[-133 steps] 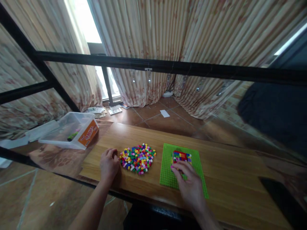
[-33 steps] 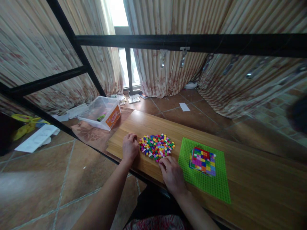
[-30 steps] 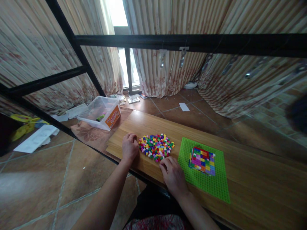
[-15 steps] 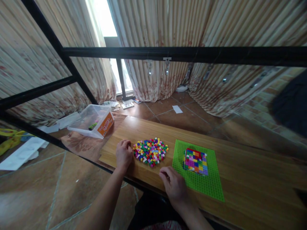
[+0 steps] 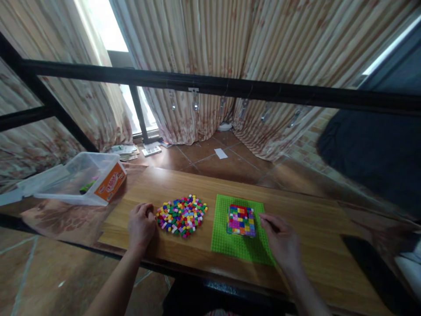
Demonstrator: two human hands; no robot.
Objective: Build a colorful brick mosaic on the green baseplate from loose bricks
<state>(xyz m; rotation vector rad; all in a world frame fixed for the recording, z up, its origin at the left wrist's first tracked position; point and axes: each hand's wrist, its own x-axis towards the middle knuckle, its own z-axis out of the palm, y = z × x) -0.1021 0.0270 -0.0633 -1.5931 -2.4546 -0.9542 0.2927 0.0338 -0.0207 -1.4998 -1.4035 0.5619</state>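
Right hand (image 5: 282,240): thumb and finger narrow, cannot tell if brick between. Colourful brick block (image 5: 241,223) just left of these fingertips, on green baseplate (image 5: 219,242). Left hand (image 5: 141,224): fingers curled beside loose bricks (image 5: 182,216), grip cannot be told. Block probably light, stiff, smooth; layers may separate. Better hold: opposite side walls, low. Single bricks small, may slip.
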